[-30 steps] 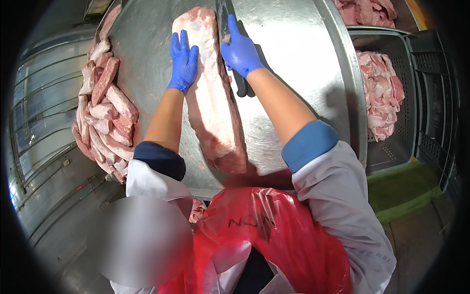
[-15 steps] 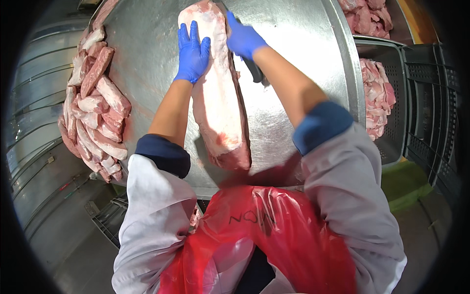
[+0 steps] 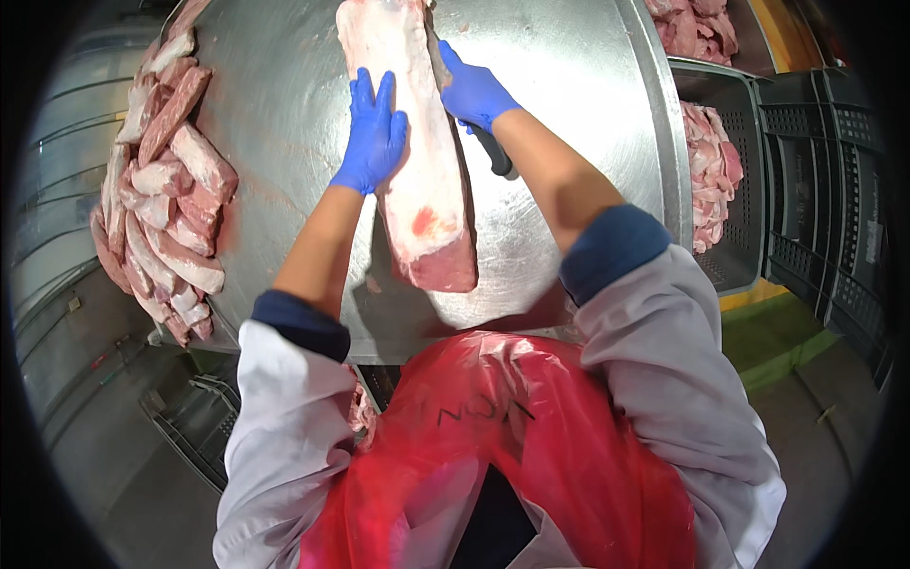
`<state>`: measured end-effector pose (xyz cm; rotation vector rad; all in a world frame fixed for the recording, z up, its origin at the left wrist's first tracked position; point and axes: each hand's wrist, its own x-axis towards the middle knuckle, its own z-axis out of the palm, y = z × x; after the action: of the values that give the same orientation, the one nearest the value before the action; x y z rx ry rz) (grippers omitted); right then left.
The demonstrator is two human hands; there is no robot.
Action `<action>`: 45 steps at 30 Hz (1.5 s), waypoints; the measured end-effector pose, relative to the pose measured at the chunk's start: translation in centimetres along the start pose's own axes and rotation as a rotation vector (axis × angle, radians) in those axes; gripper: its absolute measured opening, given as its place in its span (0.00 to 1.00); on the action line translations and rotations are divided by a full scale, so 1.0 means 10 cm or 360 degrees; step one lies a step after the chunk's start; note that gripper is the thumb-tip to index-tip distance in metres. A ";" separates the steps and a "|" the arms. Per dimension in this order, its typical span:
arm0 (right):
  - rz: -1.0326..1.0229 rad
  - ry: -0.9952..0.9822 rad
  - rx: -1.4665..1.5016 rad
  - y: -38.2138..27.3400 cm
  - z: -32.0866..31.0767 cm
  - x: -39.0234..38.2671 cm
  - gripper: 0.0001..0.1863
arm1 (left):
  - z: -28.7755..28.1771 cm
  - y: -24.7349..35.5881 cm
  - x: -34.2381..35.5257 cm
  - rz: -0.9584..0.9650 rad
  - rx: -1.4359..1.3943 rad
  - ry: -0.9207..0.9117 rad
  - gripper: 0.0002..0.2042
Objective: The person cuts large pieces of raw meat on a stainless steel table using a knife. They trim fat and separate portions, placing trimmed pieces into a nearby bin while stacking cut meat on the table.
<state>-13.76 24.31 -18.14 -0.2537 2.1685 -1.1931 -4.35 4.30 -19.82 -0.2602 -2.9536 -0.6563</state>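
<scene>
A long slab of pale, fat-covered meat (image 3: 431,199) lies lengthwise on the steel table, its red end toward me. My left hand (image 3: 373,137), in a blue glove, rests on its left side with the fingers stretched out and apart. My right hand (image 3: 474,93), also blue-gloved, is wrapped round a knife (image 3: 493,154). The knife's black handle sticks out below the palm. Its blade runs along the right edge of the slab near the far end and is mostly hidden by my hand.
Several trimmed meat strips (image 3: 166,194) are heaped along the left edge of the steel table (image 3: 275,123). At the right stands a dark crate (image 3: 749,180) holding cut meat pieces (image 3: 711,171). Another container of meat (image 3: 697,28) is at the far right.
The slab lies farther toward the top of the picture relative to my hands. My left hand sits a little lower in view. The knife stays at the slab's right edge.
</scene>
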 end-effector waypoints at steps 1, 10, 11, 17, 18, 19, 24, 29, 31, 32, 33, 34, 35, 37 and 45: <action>0.0025 -0.0009 -0.0018 -0.03 0.03 -0.04 0.39 | -0.01 0.03 0.01 -0.0040 0.0026 -0.0009 0.31; 0.0096 -0.0303 0.0133 0.53 0.62 -2.22 0.39 | 0.08 0.05 -0.30 -0.0033 -0.0058 0.0085 0.31; 0.0070 -0.0306 0.0157 0.58 0.68 -2.53 0.40 | 0.07 0.10 -0.33 -0.0017 -0.0048 0.0046 0.32; -0.0110 -0.0250 -0.0174 1.14 0.80 -4.20 0.40 | -0.16 1.43 -0.31 -0.0878 0.0501 -0.0684 0.54; -0.0065 -0.0175 -0.0166 1.25 0.72 -4.41 0.41 | -0.17 1.55 -0.27 -0.1024 0.0577 -0.0751 0.60; -0.0014 -0.0109 -0.0160 1.35 0.64 -4.61 0.42 | -0.17 1.56 -0.27 -0.1047 0.0487 -0.0697 0.61; 0.0431 0.0366 0.0374 1.47 0.31 -5.07 0.46 | -0.46 0.88 -0.27 -0.0919 -0.0567 -0.0517 0.46; 0.0402 0.0624 0.0731 1.69 0.39 -5.01 0.45 | -0.43 -0.14 -0.60 -0.1344 -0.2230 -0.0642 0.21; 0.0460 0.0540 0.0827 1.66 0.31 -4.87 0.45 | -0.37 -0.40 -0.72 -0.1339 -0.1890 -0.0607 0.20; 0.0487 0.0511 0.0805 1.62 0.23 -4.79 0.45 | -0.32 -0.48 -0.74 -0.1237 -0.1580 -0.0545 0.20; 0.0522 0.0495 0.0779 1.58 0.14 -4.70 0.45 | -0.39 -0.37 -0.61 -0.1108 -0.1044 -0.0819 0.20; 0.0556 0.0476 0.0753 1.56 0.06 -4.59 0.45 | -0.47 -0.27 -0.46 -0.0965 -0.0502 -0.1072 0.21; 0.0486 0.0424 0.0772 1.59 -0.04 -4.43 0.46 | -0.38 -0.50 -0.36 -0.0826 -0.0064 -0.0882 0.25; 0.0308 0.0421 0.0728 1.62 -0.18 -4.14 0.45 | -0.36 -0.10 -0.10 -0.0836 -0.0434 -0.0032 0.33; -0.0138 0.0240 0.0397 1.12 -0.40 -2.72 0.42 | -0.35 -0.25 0.46 -0.0987 -0.0221 0.0069 0.21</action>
<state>6.31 45.67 -13.67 -0.1557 2.1251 -1.5607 -9.07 1.20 -17.13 0.6785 -2.9322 -0.9088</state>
